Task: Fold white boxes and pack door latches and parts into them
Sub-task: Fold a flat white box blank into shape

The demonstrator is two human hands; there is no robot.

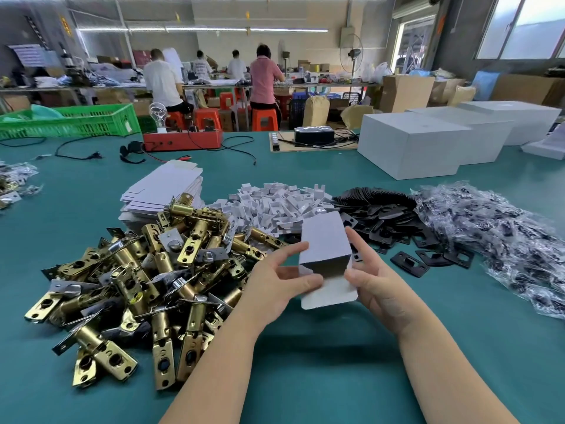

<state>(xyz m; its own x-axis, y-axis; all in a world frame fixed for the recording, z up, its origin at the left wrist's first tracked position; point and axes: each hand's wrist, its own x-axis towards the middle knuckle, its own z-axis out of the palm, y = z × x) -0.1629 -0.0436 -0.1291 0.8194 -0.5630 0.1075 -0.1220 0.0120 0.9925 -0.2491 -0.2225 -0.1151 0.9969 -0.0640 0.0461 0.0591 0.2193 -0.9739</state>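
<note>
Both hands, the left hand [282,278] and right hand [371,278], grip the small white cardboard box [325,249] by its sides, open mouth facing the person for filling, with the heap of brass door latches [143,280] at nine o'clock on the teal table [305,356].

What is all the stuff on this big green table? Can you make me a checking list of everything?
Surface: teal table, covered in sorted piles.
Job's things: small white box held up, end flap open; brass latches heaped left; flat box blanks stacked behind; white inserts; black plates; bagged parts at right.
Clutter: red tester box with bulb, green crate, big white cartons.
Hands: left hand and right hand both grip the box, fingers on its sides.
Cables: black cables trail near the tester.
Surroundings: workers at far benches, orange stools, fan.
</note>
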